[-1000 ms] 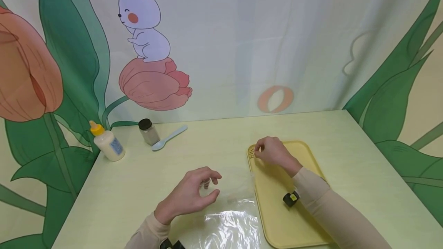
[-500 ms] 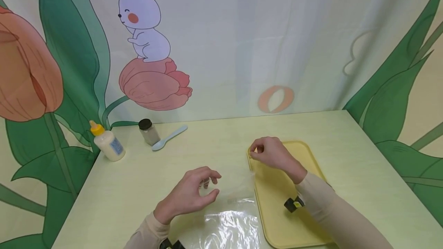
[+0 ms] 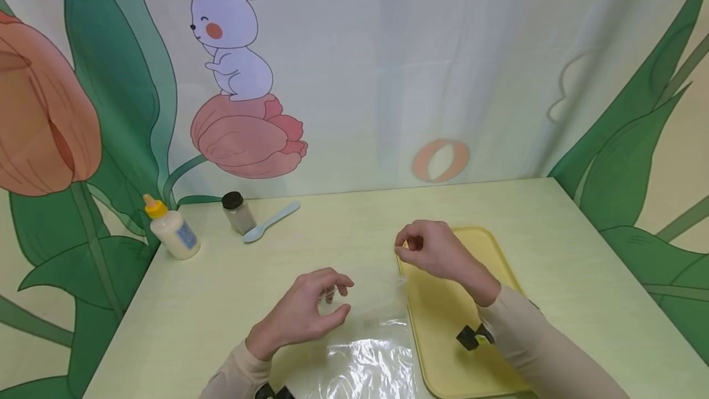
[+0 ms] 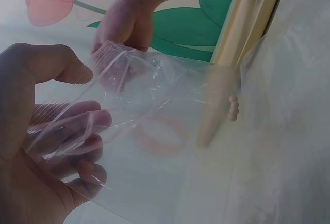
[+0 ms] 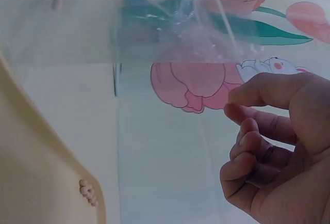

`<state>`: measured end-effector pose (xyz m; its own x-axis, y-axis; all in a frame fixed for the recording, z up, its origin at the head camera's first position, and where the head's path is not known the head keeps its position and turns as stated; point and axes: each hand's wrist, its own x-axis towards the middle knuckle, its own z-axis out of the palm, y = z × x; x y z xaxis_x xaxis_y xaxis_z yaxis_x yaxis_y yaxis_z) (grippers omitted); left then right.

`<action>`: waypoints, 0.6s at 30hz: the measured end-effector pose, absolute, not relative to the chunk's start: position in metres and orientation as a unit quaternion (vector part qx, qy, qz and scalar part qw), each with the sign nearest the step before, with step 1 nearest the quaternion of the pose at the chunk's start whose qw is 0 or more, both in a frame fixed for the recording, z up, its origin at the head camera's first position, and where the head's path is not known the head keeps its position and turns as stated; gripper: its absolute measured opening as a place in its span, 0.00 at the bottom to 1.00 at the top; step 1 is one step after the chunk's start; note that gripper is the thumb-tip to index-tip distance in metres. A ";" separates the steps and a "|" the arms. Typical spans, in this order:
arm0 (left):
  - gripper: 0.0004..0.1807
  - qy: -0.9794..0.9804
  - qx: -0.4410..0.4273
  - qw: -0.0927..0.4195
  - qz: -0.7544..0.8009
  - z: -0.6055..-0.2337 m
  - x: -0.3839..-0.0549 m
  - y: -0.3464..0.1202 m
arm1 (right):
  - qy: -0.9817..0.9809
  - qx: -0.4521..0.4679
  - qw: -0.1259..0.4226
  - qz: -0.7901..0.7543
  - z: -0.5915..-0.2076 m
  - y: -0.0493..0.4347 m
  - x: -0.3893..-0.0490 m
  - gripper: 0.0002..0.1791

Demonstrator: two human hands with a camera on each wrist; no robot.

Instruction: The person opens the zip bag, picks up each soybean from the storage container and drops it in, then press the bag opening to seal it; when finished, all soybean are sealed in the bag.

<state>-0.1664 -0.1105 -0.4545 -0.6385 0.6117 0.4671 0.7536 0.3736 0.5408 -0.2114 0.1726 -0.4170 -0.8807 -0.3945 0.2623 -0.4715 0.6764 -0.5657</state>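
Note:
My left hand (image 3: 303, 310) holds up a clear plastic zip bag (image 3: 371, 362) near its mouth, fingers curled and spread beside the film. Inside the bag, the left wrist view has a few small tan beads (image 4: 233, 109) in a short row. Over the far left corner of the yellow tray (image 3: 448, 359) hovers my right hand (image 3: 437, 251), thumb and forefinger tips brought together. Whether they pinch a bead is too small to tell. Several more tan beads (image 5: 87, 192) lie in the tray's corner, hidden by that hand in the head view.
At the back left stand a white glue bottle (image 3: 176, 233) with a yellow cap and a small jar (image 3: 239, 213) with a black lid. A pale blue spoon (image 3: 271, 221) lies beside the jar. A printed curtain (image 3: 354, 79) hangs behind the table.
My right hand has shifted slightly left, across the tray's corner towards the bag, and now covers the beads there. The left hand and bag have stayed nearly still.

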 end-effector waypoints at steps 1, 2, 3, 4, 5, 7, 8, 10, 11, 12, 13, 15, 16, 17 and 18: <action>0.15 -0.823 -0.415 0.093 -0.377 -0.454 -0.166 -0.111 | -0.910 0.242 0.061 0.330 -0.415 0.172 -0.209 0.02; 0.16 -0.822 -0.415 0.092 -0.378 -0.455 -0.166 -0.111 | -0.907 0.248 0.063 0.335 -0.413 0.172 -0.208 0.02; 0.16 -0.822 -0.416 0.091 -0.379 -0.454 -0.166 -0.111 | -0.903 0.254 0.065 0.341 -0.412 0.171 -0.206 0.02; 0.16 -0.822 -0.415 0.090 -0.380 -0.455 -0.166 -0.111 | -0.899 0.261 0.068 0.345 -0.410 0.171 -0.204 0.01; 0.15 -0.822 -0.414 0.089 -0.381 -0.454 -0.166 -0.111 | -0.896 0.266 0.069 0.349 -0.409 0.170 -0.202 0.01; 0.15 -0.823 -0.411 0.088 -0.381 -0.454 -0.166 -0.111 | -0.890 0.278 0.071 0.354 -0.407 0.169 -0.198 0.02; 0.15 -0.824 -0.411 0.088 -0.381 -0.454 -0.165 -0.111 | -0.888 0.283 0.071 0.355 -0.406 0.169 -0.197 0.03; 0.15 -0.825 -0.409 0.088 -0.380 -0.454 -0.165 -0.111 | -0.885 0.290 0.071 0.356 -0.405 0.168 -0.194 0.05; 0.15 -0.826 -0.409 0.088 -0.379 -0.453 -0.165 -0.111 | -0.884 0.293 0.070 0.357 -0.405 0.167 -0.193 0.05; 0.15 -0.826 -0.409 0.089 -0.378 -0.453 -0.165 -0.111 | -0.883 0.295 0.069 0.357 -0.404 0.167 -0.191 0.05; 0.15 -0.826 -0.409 0.089 -0.377 -0.453 -0.165 -0.111 | -0.882 0.298 0.069 0.358 -0.404 0.166 -0.191 0.05; 0.15 -0.826 -0.410 0.090 -0.376 -0.452 -0.165 -0.111 | -0.879 0.303 0.068 0.362 -0.403 0.166 -0.189 0.04; 0.16 -0.826 -0.411 0.091 -0.375 -0.452 -0.165 -0.111 | -0.877 0.307 0.068 0.363 -0.402 0.165 -0.188 0.04; 0.16 -0.826 -0.411 0.091 -0.374 -0.451 -0.165 -0.111 | -0.875 0.310 0.068 0.365 -0.402 0.165 -0.188 0.03; 0.16 -0.826 -0.411 0.090 -0.374 -0.451 -0.165 -0.111 | -0.874 0.313 0.067 0.366 -0.401 0.164 -0.187 0.03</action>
